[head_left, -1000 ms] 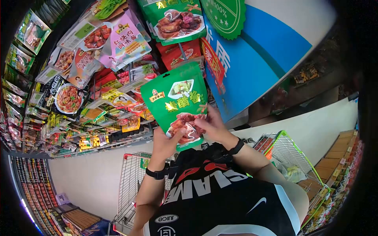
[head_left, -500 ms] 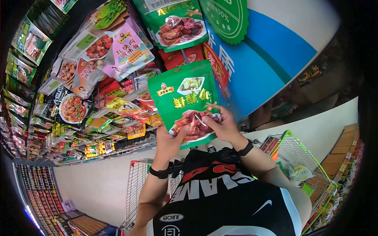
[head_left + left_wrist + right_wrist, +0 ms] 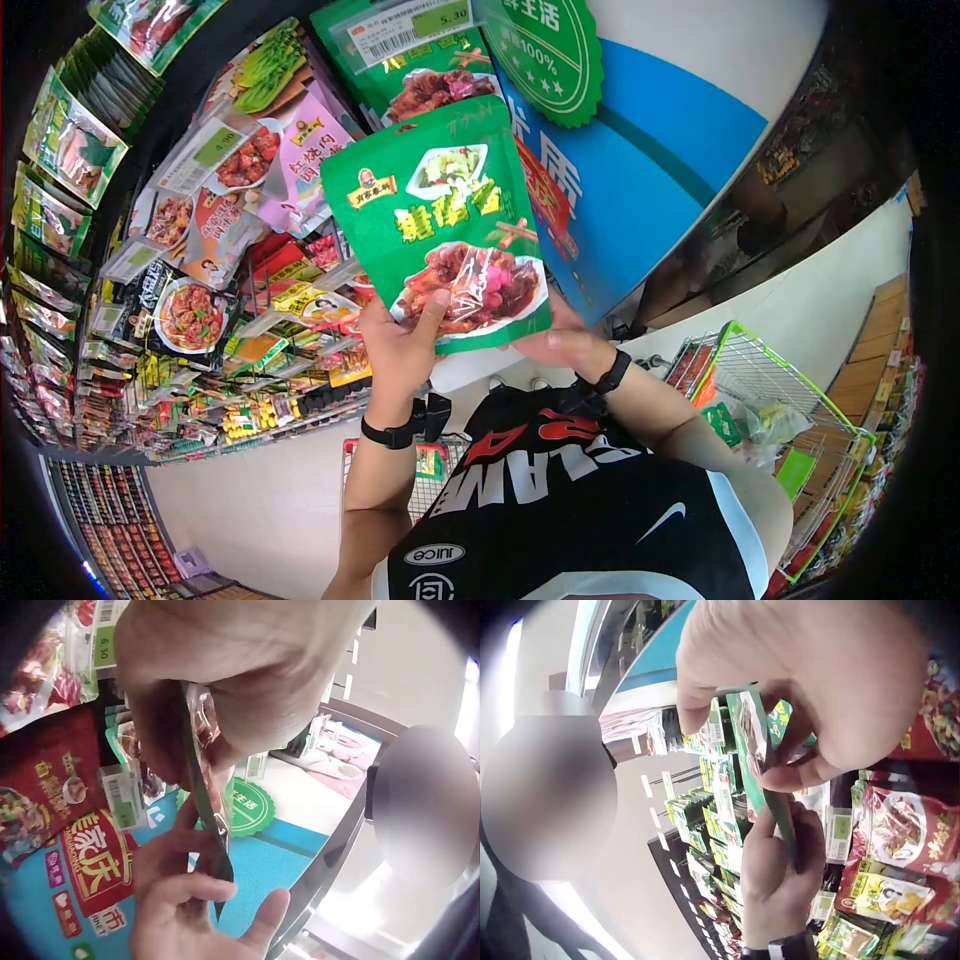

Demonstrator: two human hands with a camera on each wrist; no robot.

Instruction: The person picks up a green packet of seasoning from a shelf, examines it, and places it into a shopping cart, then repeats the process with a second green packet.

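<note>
Here, the left grip (image 3: 399,346) pinches a green food packet (image 3: 430,215) near its lower edge, while the right grip (image 3: 568,342), thumb free, touches its back

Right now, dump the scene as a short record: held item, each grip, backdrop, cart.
held item: green pouch, food picture facing the wearer
left grip: holds the pouch's lower left, thumb over the front
right grip: fingers at the lower right, thumb clear of the pouch
behind: similar green pouch on the rack, price tag reading 5.30
right of rack: blue panel
cart: green-rimmed cart on the wearer's right, plastic bag inside
</note>
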